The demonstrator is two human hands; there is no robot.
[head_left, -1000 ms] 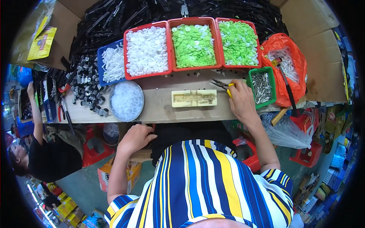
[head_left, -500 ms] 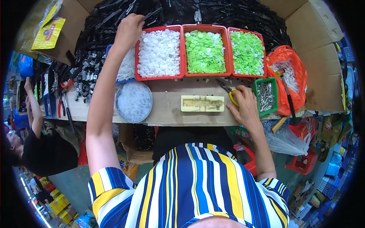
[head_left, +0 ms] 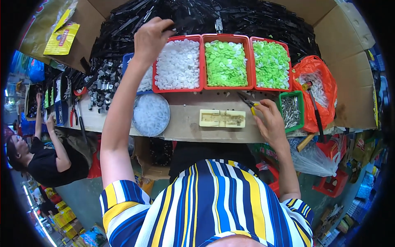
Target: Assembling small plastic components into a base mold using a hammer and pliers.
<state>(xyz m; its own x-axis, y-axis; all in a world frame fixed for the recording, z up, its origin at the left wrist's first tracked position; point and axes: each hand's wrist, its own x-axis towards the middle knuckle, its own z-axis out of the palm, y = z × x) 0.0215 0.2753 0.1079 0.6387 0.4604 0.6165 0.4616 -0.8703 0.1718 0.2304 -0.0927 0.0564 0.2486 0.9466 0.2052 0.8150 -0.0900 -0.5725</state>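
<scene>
Left hand: I find my left hand [head_left: 150, 41] raised above the upper left corner of the red tray of white pieces [head_left: 179, 90], at the near edge of the pile of black strips [head_left: 263, 22]. One second ago it rested low, beyond the table's front edge. Its fingers are bent, with thumb and forefinger close together. A dark blur lies beside the fingertips; whether I hold a strip or the pile merely shows behind, I cannot tell.

Right hand: my right hand [head_left: 272, 123] lies at the right of the table [head_left: 185, 131], fingers half bent at the yellow handles of the pliers [head_left: 248, 102]. It stood more plainly around those handles a second ago; whether the grip is firm now, I cannot tell. The dark nose points up and left, toward the trays.

Block: the cream block [head_left: 222, 118] lies flat on the table, left of the pliers and apart from both hands. Its brownish recess shows no black strip.

Assessment: the chief change is the left arm's reach. In my judgement, the work presently stands at the pile of strips, not at the block.
</scene>
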